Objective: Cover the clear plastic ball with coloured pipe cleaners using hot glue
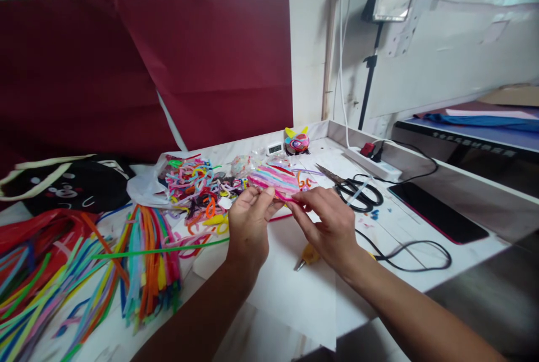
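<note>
Just above the table's middle, I hold a striped panel of fuzzy pipe cleaners [275,178] in pink, light blue and red. My left hand [251,221] pinches its lower left edge between thumb and fingers. At the lower right, the fingertips of my right hand [326,221] are closed on a bright pink pipe cleaner [291,199] along the panel's edge. Partly hidden under my right hand lies a yellow glue gun [310,254], its metal nozzle pointing left. Black-handled scissors [357,189] rest open beyond that hand.
Loose pipe cleaners [147,255] spread over the left side, near a plastic bag of scraps [145,187] and a black pouch [76,185]. A colourful figure [297,142] and small digital clock [275,149] stand behind. To the right are a phone [438,213], power strip [374,163] and looped cable [421,268].
</note>
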{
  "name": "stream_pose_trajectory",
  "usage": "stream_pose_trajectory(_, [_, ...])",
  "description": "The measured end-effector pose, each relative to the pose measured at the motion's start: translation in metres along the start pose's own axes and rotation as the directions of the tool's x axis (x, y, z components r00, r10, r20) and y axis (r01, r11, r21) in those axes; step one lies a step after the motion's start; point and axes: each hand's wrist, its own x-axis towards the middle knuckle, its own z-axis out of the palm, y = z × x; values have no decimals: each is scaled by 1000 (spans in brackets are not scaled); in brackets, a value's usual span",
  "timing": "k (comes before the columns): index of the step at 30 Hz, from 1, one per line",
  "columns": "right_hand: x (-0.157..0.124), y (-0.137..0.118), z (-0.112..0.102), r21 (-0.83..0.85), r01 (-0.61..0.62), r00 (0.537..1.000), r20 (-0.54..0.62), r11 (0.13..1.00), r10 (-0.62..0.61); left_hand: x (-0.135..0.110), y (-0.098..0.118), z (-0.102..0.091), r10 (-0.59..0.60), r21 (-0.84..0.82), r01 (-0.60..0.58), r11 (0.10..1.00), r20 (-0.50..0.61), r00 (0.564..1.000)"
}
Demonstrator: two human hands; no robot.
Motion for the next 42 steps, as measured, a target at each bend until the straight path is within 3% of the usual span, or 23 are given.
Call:
stream_pose_trajectory(5, [3,2,1,-180,155,988,40,971,-150,0,-2,1,13,5,-13,1000,-15,1000])
stream_pose_trajectory(9, [5,1,2,-266,211,977,60,941,-202,0,-3,1,12,30,-12,999,-10,1000])
stream_pose_trajectory(20, [2,1,11,-156,124,991,-36,980,-131,-3,-5,2,12,39,-12,999,0,1000])
stream_pose_trajectory(24, [-1,2,8,-75,89,996,-12,993,-90,-2,-3,2,11,25,-10,1000,-29,1000])
stream_pose_trajectory(30, [-3,0,2,-69,113,993,-10,991,-114,-2,-3,2,16,15,-15,1000,-20,1000])
stream_pose_trajectory(42, [0,-4,4,-67,40,999,29,997,-38,-4,-4,2,17,58,-15,998,-19,1000])
